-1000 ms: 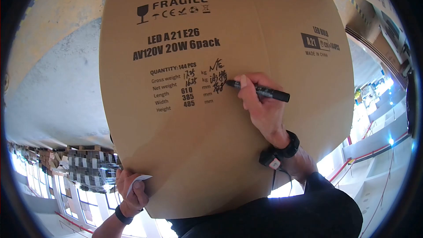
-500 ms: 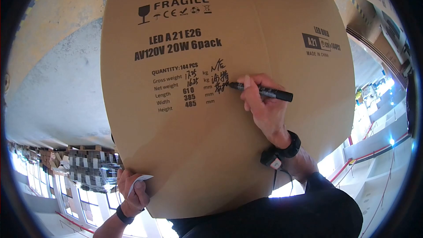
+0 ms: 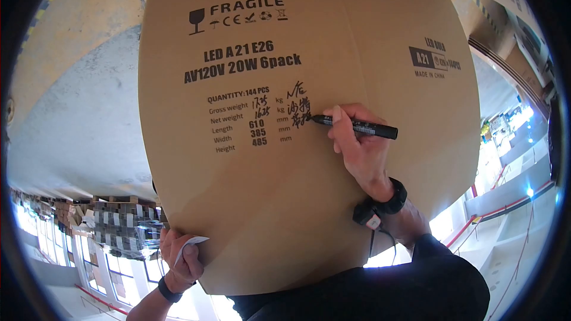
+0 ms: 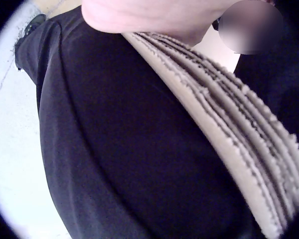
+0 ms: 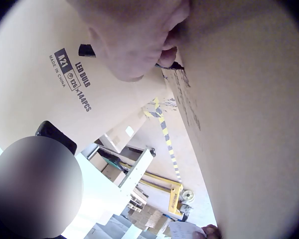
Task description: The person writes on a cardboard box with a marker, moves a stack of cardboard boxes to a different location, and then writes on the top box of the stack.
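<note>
A printed brown cardboard carton (image 3: pixel 256 202), lying flat, fills the middle of the head view. In the left wrist view, the edges of several stacked cardboard layers (image 4: pixel 209 104) show. My right hand (image 3: pixel 364 151) pinches a black marker pen (image 3: pixel 379 131), its tip at the end of the third line of black handwriting (image 3: pixel 299 107), beside the printed weights and sizes. At the lower left corner, my left hand (image 3: pixel 180 261) grips the cardboard edge, thumb on the front, with a small white slip of paper (image 3: pixel 193 241) under the thumb. Its other fingers are partly hidden.
The cardboard leans toward the person's dark clothing (image 3: pixel 369 291). Wrapped stacks of boxes (image 3: pixel 125 220) stand on the left. Yellow-and-black floor tape (image 5: pixel 167 144) and a yellow pallet jack (image 5: pixel 174 196) appear in the right wrist view.
The marker tip has moved slightly right and down, and the third handwritten line has grown by more strokes. The cardboard has drifted slightly right in view. My left hand keeps its grip.
</note>
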The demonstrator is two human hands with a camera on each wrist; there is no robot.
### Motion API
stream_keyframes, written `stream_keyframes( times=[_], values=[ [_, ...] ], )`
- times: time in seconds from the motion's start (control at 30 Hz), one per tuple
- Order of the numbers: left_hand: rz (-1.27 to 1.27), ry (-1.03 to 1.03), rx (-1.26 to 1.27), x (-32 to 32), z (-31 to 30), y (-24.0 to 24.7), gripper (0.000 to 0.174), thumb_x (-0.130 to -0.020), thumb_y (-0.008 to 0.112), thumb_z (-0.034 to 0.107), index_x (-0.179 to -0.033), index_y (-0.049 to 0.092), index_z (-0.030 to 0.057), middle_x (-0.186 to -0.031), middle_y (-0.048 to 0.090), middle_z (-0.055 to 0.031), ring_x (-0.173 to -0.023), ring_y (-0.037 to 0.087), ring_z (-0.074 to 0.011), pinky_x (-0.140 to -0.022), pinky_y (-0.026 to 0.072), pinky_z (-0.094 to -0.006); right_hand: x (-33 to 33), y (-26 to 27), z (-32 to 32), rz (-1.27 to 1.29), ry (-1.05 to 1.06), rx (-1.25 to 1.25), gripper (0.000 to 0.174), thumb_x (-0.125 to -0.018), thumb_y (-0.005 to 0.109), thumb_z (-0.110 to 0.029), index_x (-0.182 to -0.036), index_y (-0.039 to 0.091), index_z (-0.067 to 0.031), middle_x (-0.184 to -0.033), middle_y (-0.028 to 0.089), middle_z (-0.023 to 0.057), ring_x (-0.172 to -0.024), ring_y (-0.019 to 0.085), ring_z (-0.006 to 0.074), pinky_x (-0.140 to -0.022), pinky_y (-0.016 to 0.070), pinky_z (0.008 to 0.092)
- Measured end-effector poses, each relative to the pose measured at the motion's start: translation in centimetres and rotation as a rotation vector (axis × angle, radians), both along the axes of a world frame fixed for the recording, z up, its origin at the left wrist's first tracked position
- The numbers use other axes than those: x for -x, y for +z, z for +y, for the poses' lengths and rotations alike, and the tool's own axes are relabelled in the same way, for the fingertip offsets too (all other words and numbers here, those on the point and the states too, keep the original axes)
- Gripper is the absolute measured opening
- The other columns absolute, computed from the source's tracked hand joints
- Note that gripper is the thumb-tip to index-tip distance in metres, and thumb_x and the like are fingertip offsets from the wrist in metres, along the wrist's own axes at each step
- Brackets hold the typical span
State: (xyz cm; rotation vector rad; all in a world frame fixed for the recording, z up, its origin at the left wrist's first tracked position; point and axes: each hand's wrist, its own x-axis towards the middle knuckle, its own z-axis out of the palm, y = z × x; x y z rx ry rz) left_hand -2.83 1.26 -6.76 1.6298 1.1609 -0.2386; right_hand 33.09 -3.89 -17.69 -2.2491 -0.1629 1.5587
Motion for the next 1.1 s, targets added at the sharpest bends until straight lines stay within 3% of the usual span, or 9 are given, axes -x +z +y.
stream_keyframes(
  times=[0.23,0.33,0.43,0.53,0.63,0.73,1.1],
  values=[
    [0.016,0.036,0.044,-0.13,0.06,0.07,0.022,-0.096,0.044,0.016,-0.09,0.061,0.003,-0.075,0.058,-0.0118,-0.062,0.048,-0.0229,-0.062,0.033,-0.0387,-0.16,-0.03,0.01,0.026,-0.019,0.006,0.014,-0.095,0.063,-0.009,-0.091,0.069,0.0022,-0.065,0.054,-0.0051,-0.059,0.046,0.0011,-0.05,0.0354,0.02],
    [-0.017,0.051,-0.048,-0.2,-0.35,-0.26,0.022,-0.095,0.044,0.016,-0.089,0.061,0.0026,-0.074,0.058,-0.0117,-0.062,0.047,-0.0223,-0.061,0.0327,-0.0382,-0.21,-0.03,-0.28,0.013,0.026,0.027,0.013,-0.094,0.063,-0.009,-0.09,0.069,0.0021,-0.065,0.054,-0.0049,-0.06,0.047,0.0014,-0.05,0.036,0.0205],
    [0.014,0.017,0.042,0.24,-0.09,0.05,0.022,-0.095,0.044,0.015,-0.088,0.061,0.0021,-0.073,0.057,-0.0119,-0.061,0.047,-0.0223,-0.061,0.033,-0.0381,-0.27,0.11,-0.2,0.038,0.1,-0.025,0.013,-0.093,0.064,-0.009,-0.09,0.069,0.0018,-0.065,0.054,-0.0052,-0.06,0.046,0.0015,-0.05,0.036,0.0209],
    [0.003,0.038,0.027,0.06,-0.18,-0.08,0.023,-0.095,0.044,0.015,-0.088,0.061,0.002,-0.074,0.058,-0.0124,-0.061,0.048,-0.0233,-0.061,0.0334,-0.0383,-0.11,0.33,0.27,0.015,-0.021,0.021,0.013,-0.093,0.064,-0.009,-0.089,0.069,0.0018,-0.065,0.054,-0.0053,-0.06,0.045,0.0014,-0.05,0.0355,0.0208],
    [0.005,0.05,0.015,-0.08,-0.28,-0.1,0.025,-0.095,0.043,0.016,-0.088,0.062,0.0021,-0.075,0.058,-0.0129,-0.062,0.048,-0.0241,-0.061,0.0337,-0.0387,-0.34,0.25,-0.01,0.001,0.027,0.019,0.014,-0.094,0.063,-0.01,-0.09,0.069,0.0021,-0.065,0.053,-0.0056,-0.059,0.045,0.001,-0.05,0.0349,0.0202],
    [-0.006,0.064,0.004,-0.22,-0.37,-0.2,0.026,-0.095,0.043,0.018,-0.087,0.062,0.0023,-0.077,0.059,-0.0132,-0.063,0.049,-0.0243,-0.062,0.0337,-0.0387,-0.47,0.46,0.12,0.037,-0.126,0.034,0.016,-0.096,0.061,-0.011,-0.092,0.069,0.002,-0.065,0.052,-0.0059,-0.059,0.044,0.0006,-0.05,0.0342,0.0194],
    [0.04,0.032,0.075,0.01,-0.02,0.25,0.026,-0.096,0.043,0.019,-0.085,0.062,0.0032,-0.078,0.059,-0.0134,-0.065,0.049,-0.0245,-0.063,0.0337,-0.0388,-0.9,0.14,-0.14,0.028,0.049,0.017,0.016,-0.096,0.062,-0.012,-0.091,0.068,0.0027,-0.065,0.053,-0.0057,-0.06,0.044,0.0012,-0.051,0.0349,0.0201]
  ],
)
